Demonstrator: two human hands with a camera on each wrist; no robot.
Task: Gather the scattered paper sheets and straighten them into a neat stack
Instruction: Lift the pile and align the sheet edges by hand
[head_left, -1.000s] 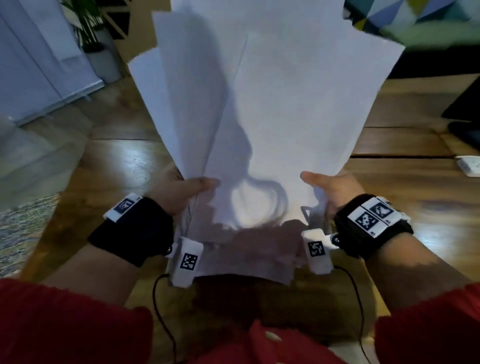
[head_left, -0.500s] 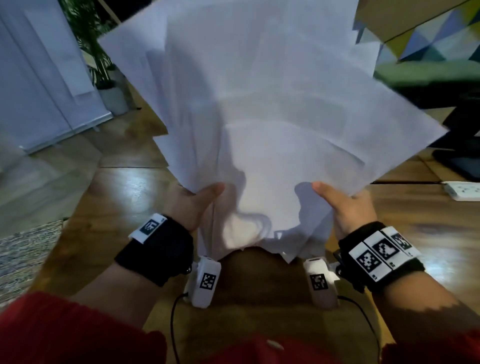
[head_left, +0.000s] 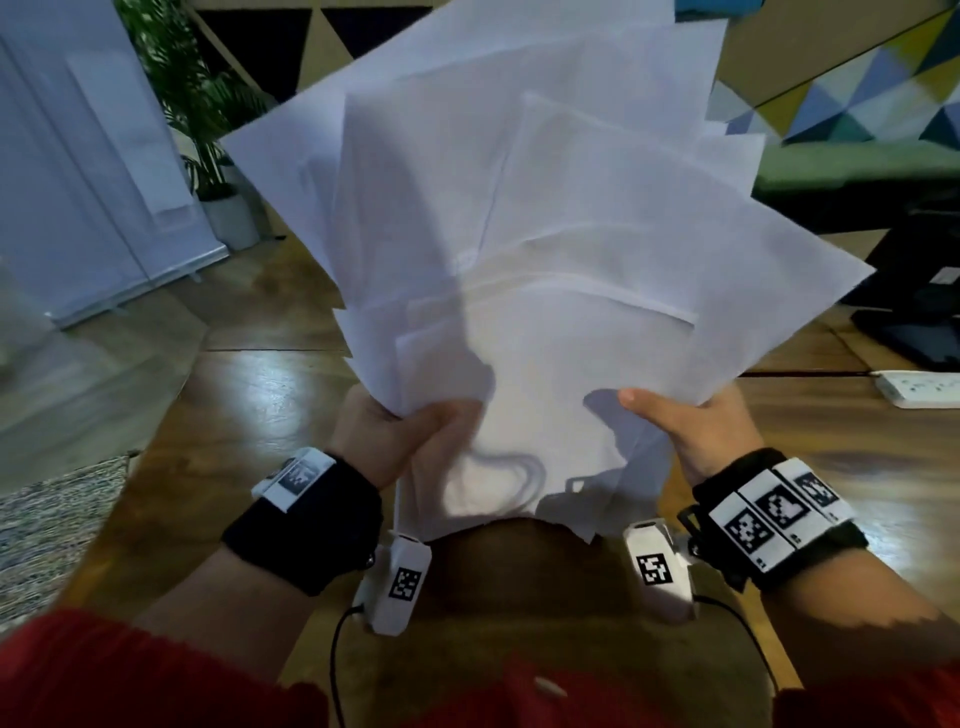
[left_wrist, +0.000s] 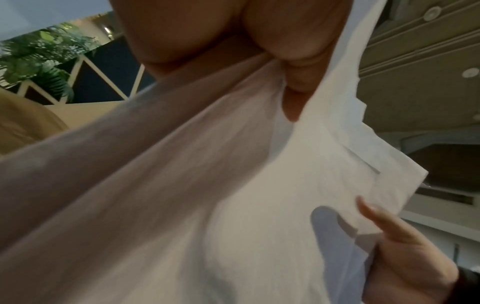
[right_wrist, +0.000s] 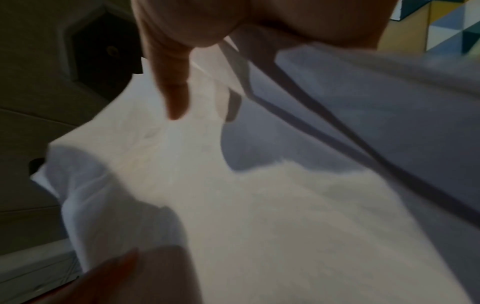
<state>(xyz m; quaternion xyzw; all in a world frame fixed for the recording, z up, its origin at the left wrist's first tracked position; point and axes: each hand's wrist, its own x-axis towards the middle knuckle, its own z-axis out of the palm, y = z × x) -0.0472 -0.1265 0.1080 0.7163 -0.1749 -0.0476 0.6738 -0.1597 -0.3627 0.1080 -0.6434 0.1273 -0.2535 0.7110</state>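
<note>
Several white paper sheets (head_left: 545, 249) stand fanned out and misaligned, lifted above the wooden table (head_left: 249, 395). My left hand (head_left: 395, 431) grips their lower left edge, thumb in front and fingers behind. My right hand (head_left: 685, 421) grips the lower right edge the same way. The left wrist view shows the sheets (left_wrist: 233, 185) pinched under my left thumb (left_wrist: 296, 90), with my right hand (left_wrist: 405, 253) at the lower right. In the right wrist view my right thumb (right_wrist: 174, 88) presses on the paper (right_wrist: 285, 205). The sheets' corners stick out at different angles.
A white power strip (head_left: 919, 387) lies on the table at the right, with a dark monitor base (head_left: 914, 312) behind it. A potted plant (head_left: 208, 135) and pale panels stand on the floor at the left. A rug (head_left: 47, 519) lies at the lower left.
Both hands have lifted the sheets off the table and tilted them up. The fan has spread wider, and the camera view has risen toward the wall.
</note>
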